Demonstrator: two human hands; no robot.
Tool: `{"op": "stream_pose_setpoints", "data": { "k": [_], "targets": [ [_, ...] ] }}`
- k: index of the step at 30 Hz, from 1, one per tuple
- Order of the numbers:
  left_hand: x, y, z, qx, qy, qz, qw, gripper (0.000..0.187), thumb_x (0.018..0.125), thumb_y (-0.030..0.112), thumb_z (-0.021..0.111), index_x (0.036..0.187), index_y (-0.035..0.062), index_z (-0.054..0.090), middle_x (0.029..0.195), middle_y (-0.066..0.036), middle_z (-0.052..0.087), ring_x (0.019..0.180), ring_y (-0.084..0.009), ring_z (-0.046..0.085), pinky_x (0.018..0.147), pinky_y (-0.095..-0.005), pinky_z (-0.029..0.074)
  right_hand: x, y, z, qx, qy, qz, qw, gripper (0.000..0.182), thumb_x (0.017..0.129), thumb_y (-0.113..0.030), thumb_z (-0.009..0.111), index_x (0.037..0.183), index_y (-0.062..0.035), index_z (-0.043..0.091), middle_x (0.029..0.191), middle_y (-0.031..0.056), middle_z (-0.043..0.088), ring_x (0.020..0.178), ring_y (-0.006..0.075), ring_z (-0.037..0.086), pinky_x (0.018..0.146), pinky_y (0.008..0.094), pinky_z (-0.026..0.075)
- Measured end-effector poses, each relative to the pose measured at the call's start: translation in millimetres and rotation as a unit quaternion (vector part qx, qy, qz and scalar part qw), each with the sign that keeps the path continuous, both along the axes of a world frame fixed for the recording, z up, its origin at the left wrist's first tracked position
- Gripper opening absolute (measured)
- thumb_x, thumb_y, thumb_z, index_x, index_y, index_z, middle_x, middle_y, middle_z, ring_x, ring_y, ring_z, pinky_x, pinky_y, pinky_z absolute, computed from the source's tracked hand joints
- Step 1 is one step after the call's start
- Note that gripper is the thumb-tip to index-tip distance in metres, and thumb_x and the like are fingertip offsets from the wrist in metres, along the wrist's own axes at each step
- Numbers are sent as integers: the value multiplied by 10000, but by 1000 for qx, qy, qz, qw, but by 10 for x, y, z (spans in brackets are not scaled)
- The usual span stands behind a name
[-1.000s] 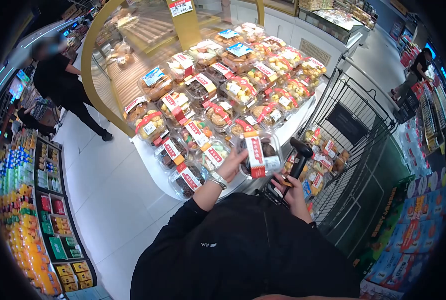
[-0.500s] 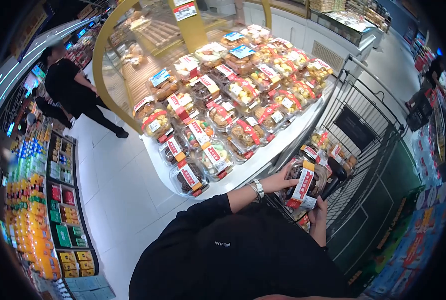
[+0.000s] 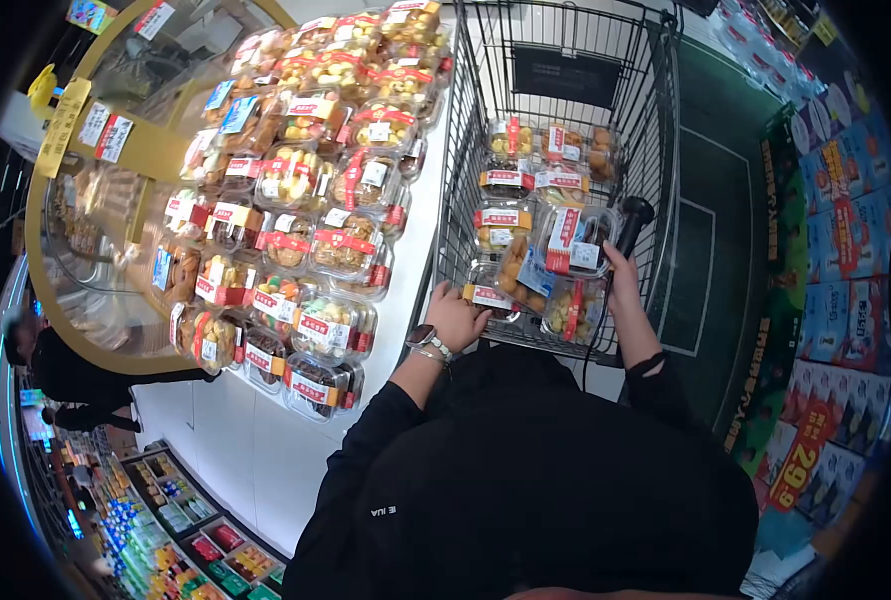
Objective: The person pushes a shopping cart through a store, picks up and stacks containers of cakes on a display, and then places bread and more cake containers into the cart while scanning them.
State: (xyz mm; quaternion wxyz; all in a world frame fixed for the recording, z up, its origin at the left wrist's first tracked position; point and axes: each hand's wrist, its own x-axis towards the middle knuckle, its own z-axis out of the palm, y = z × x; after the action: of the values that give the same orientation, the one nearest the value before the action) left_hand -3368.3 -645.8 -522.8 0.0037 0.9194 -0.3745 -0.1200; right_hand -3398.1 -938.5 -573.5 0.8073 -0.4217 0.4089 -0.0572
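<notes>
My right hand (image 3: 623, 285) grips the right edge of a clear plastic box (image 3: 569, 243) with dark contents and a red and white label, held over other boxes in the shopping cart (image 3: 671, 150). My left hand (image 3: 456, 318) is at the cart's near left corner, fingers apart, beside a box with a red label (image 3: 490, 298); its fingertips are partly hidden. Under and around the held box are a box of brown round pastries (image 3: 522, 275) and a box of yellowish pieces (image 3: 572, 310). Several more labelled boxes (image 3: 511, 140) lie farther inside the cart.
Left of the cart stands a white display table (image 3: 421, 215) stacked with boxed pastries (image 3: 346, 245). A black, rounded object with a cord (image 3: 638, 210) is by the cart's right side. A person in black (image 3: 76, 350) is at the far left. Printed packages (image 3: 846, 240) line the right.
The view has turned toward the cart. My left hand has left the dark-filled box and moved to the cart's near left corner. My right hand still has the box, now over the cart's contents.
</notes>
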Motion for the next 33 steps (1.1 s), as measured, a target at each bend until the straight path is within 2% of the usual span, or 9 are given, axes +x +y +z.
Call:
{"op": "stream_pose_setpoints", "data": {
  "k": [8, 10, 14, 19, 22, 25, 27, 30, 33],
  "targets": [
    [13, 11, 16, -11, 19, 5, 1000, 351, 844, 315, 487, 624, 109, 667, 665, -39, 621, 797, -210, 542, 936, -431, 318, 498, -216, -81, -10, 14, 42, 999, 311, 786, -216, 655, 1010, -66, 500, 804, 21, 585, 647, 120, 585, 455, 252, 461],
    [16, 7, 14, -14, 23, 11, 1000, 336, 837, 306, 502, 624, 104, 667, 657, -40, 615, 799, -206, 541, 941, -427, 318, 602, -230, -201, -35, 11, 102, 994, 314, 772, -233, 666, 995, -78, 508, 774, -1, 575, 610, 91, 546, 420, 232, 390],
    [20, 12, 7, -22, 23, 14, 999, 338, 836, 312, 500, 627, 106, 668, 650, -43, 611, 802, -204, 541, 941, -427, 316, 628, -258, -335, -51, -1, 181, 982, 319, 757, -227, 671, 989, -75, 513, 754, -5, 570, 599, 87, 531, 440, 244, 385],
    [18, -54, -55, 20, 41, 28, 999, 306, 823, 325, 513, 660, 117, 667, 680, -59, 624, 789, -211, 550, 875, -405, 344, 569, -250, -182, -76, 28, 186, 979, 357, 756, -238, 669, 1027, -68, 510, 756, -10, 566, 583, 84, 522, 452, 221, 373],
    [97, -299, -115, 134, 174, 131, 967, 295, 795, 368, 549, 832, 87, 632, 793, -111, 640, 826, -272, 607, 795, -403, 416, 489, -238, -255, -91, 9, 136, 986, 368, 746, -221, 688, 1025, -66, 506, 753, -17, 546, 595, 68, 500, 499, 225, 403],
    [250, -583, -368, 74, 188, 238, 950, 313, 802, 359, 552, 880, 62, 610, 806, -150, 637, 824, -332, 620, 737, -434, 468, 332, -192, -400, -76, 34, 100, 991, 384, 734, -208, 706, 1023, -53, 506, 769, -7, 552, 634, 80, 514, 529, 233, 412],
    [455, -600, -902, 35, 213, 234, 948, 414, 777, 386, 599, 954, 13, 578, 875, -209, 634, 837, -368, 618, 720, -428, 495, 251, -75, -506, -64, 33, 49, 996, 370, 732, -185, 711, 1003, -39, 506, 779, 7, 557, 650, 105, 532, 543, 247, 432],
    [691, -681, -1198, 18, 381, 316, 869, 717, 668, 480, 694, 1056, -91, 501, 997, -263, 605, 889, -354, 620, 760, -370, 493, 115, 100, -510, 0, 7, -10, 1000, 332, 747, -145, 691, 994, -29, 502, 807, 34, 568, 669, 133, 563, 570, 261, 462],
    [613, -605, -1587, -15, 344, 396, 851, 768, 611, 494, 728, 1093, -58, 499, 1041, -254, 593, 964, -351, 599, 822, -377, 479, 76, 121, -338, 62, 52, -25, 996, 285, 776, -129, 656, 999, -37, 504, 819, 41, 574, 667, 144, 586, 554, 262, 476]
  ]
}}
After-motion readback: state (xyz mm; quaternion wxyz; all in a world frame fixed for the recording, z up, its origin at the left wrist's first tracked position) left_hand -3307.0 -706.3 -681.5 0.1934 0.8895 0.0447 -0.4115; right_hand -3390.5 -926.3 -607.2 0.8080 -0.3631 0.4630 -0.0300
